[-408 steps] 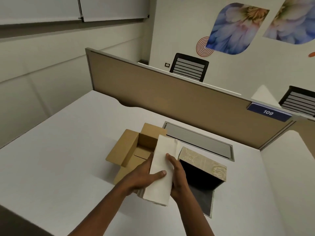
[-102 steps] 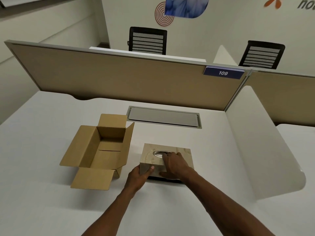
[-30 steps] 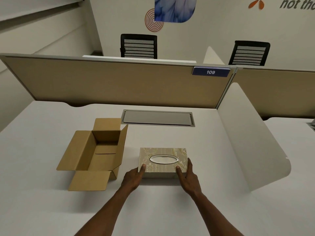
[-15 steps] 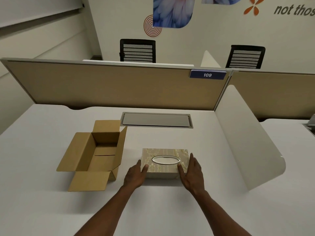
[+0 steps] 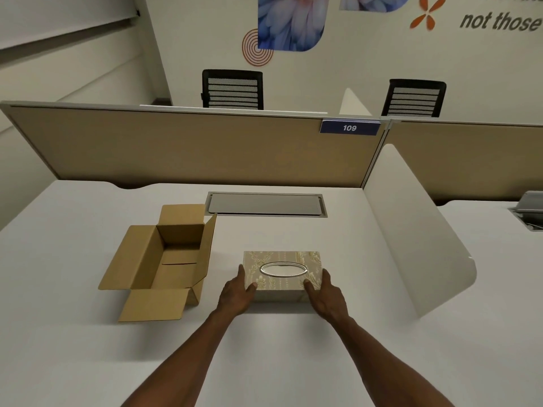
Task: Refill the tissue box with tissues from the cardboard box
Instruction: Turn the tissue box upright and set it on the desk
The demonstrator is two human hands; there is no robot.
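Observation:
The beige patterned tissue box (image 5: 282, 261) stands upright on the white desk (image 5: 293, 348), its oval silver-rimmed slot facing up. My left hand (image 5: 235, 295) rests against its left end with the thumb on the top near corner. My right hand (image 5: 327, 298) presses its right end the same way. Both hands clasp the box between them. The brown cardboard box (image 5: 164, 259) lies to the left with its flaps open; I see no tissues inside it.
A grey cable hatch (image 5: 266, 204) is set into the desk behind the tissue box. A tan partition (image 5: 191, 148) walls the far edge, and a white curved divider (image 5: 411, 230) stands on the right. Two black chairs stand beyond the partition.
The tissue box has stayed in place on the desk. My hands have shifted slightly along its ends, thumbs now on its top corners. The view has tilted up a little.

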